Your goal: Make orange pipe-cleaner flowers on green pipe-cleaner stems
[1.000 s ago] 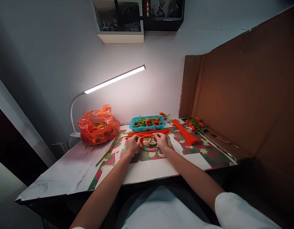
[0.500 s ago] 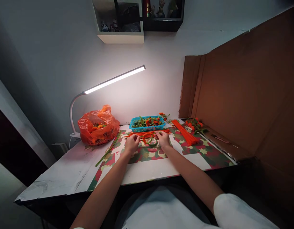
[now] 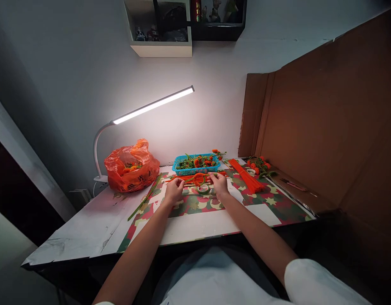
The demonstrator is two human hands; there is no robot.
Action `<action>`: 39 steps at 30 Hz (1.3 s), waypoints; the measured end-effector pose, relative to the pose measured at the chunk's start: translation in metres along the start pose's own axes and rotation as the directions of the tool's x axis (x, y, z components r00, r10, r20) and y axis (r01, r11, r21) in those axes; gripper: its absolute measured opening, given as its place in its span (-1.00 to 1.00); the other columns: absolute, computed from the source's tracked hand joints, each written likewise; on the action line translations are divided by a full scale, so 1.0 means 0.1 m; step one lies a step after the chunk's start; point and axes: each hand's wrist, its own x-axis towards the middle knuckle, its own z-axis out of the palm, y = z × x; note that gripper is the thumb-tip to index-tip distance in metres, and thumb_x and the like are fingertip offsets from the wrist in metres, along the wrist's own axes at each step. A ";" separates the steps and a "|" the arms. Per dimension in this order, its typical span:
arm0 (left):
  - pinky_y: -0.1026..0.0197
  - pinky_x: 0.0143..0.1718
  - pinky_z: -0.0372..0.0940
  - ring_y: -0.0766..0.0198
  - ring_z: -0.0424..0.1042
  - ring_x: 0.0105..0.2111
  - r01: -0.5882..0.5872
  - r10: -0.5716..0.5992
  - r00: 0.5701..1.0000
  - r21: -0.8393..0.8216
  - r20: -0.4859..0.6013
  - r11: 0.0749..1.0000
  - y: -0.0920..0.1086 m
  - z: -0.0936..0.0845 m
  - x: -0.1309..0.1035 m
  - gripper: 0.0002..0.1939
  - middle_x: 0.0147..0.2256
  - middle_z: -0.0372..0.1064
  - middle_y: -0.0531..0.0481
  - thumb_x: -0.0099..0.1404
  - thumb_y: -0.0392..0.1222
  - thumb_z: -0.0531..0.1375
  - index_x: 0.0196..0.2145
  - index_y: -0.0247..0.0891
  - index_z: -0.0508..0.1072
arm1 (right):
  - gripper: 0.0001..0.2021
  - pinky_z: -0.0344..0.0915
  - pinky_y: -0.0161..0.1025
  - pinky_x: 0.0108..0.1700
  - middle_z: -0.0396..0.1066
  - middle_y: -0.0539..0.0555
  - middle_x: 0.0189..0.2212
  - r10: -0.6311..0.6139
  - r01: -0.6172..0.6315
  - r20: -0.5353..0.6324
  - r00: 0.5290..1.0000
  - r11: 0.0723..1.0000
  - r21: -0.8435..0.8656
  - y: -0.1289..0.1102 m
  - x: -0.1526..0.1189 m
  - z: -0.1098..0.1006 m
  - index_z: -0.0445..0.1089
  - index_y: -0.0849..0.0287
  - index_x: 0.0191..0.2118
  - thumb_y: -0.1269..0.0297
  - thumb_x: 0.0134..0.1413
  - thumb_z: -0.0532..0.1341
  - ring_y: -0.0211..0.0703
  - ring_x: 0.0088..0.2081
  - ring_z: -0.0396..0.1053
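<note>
My right hand [image 3: 219, 185] is closed in a pinch above the table, at the right end of a curled orange pipe cleaner [image 3: 199, 179]. Facing it, my left hand [image 3: 174, 190] has its fingertips pressed together; whatever they hold is too small to make out. Just below the orange curl lies a roll of green tape [image 3: 203, 189]. Behind both hands, loose orange pipe cleaners [image 3: 185, 178] lie spread out in a row, partly covered by my fingers.
A blue basket [image 3: 182, 171] of orange flowers with green stems stands at the back. To its left is an orange plastic bag [image 3: 131, 180] under a lamp [image 3: 153, 105]. Rightward lie an orange pipe-cleaner bundle [image 3: 248, 177], finished flowers [image 3: 259, 164] and a cardboard wall [image 3: 325, 118].
The orange curl between my hands has turned and shifted slightly up and to the right. My right hand has moved a little right; my left hand has barely moved.
</note>
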 end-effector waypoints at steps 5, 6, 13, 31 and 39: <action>0.00 -0.13 0.37 0.15 0.41 -0.13 0.005 0.001 0.998 -0.111 0.055 0.994 0.03 0.00 -0.02 -0.69 -0.05 0.36 -0.12 0.33 -0.12 0.15 -0.02 -0.30 0.37 | -0.63 0.26 -0.27 -0.43 0.42 0.04 -0.56 0.023 -0.023 0.022 1.000 1.000 0.008 0.03 0.01 0.01 0.42 0.20 -0.44 -0.04 -0.24 0.32 -0.25 -0.53 0.30; -0.01 -0.13 0.37 0.15 0.41 -0.13 0.012 -0.002 0.997 -0.142 0.075 0.990 0.05 0.00 -0.03 -0.70 -0.05 0.36 -0.12 0.33 -0.12 0.15 -0.03 -0.30 0.37 | -0.63 0.26 -0.28 -0.42 0.42 0.03 -0.56 0.030 -0.030 0.034 0.999 1.000 0.009 0.03 0.01 0.01 0.42 0.20 -0.44 -0.04 -0.24 0.32 -0.26 -0.54 0.30; 0.13 -0.21 0.39 0.13 0.47 -0.20 0.190 -0.039 0.930 -0.386 0.366 0.903 0.21 0.04 -0.11 -0.59 -0.23 0.48 -0.16 0.30 0.11 0.09 -0.20 -0.31 0.47 | -0.63 0.29 -0.31 -0.46 0.41 0.02 -0.62 0.114 -0.114 0.237 0.965 0.993 -0.010 0.03 -0.10 0.10 0.43 0.24 -0.54 -0.01 -0.30 0.38 -0.31 -0.58 0.29; 0.19 -0.49 0.30 0.12 0.50 -0.42 0.672 -0.067 0.570 -0.418 0.819 0.611 0.36 0.03 -0.23 -0.66 -0.38 0.52 -0.21 0.25 0.02 0.11 -0.25 -0.31 0.49 | -0.58 0.10 -0.38 -0.65 0.23 -0.12 -0.74 0.131 -0.119 0.511 0.850 0.991 -0.056 -0.04 -0.20 0.13 0.45 0.25 -0.48 -0.08 -0.30 0.36 -0.41 -0.73 0.10; 0.25 -0.51 0.26 0.25 0.42 -0.53 0.730 -0.043 0.534 -0.435 0.844 0.527 0.32 0.07 -0.21 -0.70 -0.48 0.45 -0.11 0.27 -0.01 0.13 -0.43 -0.31 0.45 | -0.61 0.11 -0.38 -0.53 0.35 -0.06 -0.64 0.082 -0.068 0.387 0.918 0.996 -0.048 -0.05 -0.12 0.13 0.46 0.25 -0.52 -0.02 -0.37 0.39 -0.40 -0.61 0.18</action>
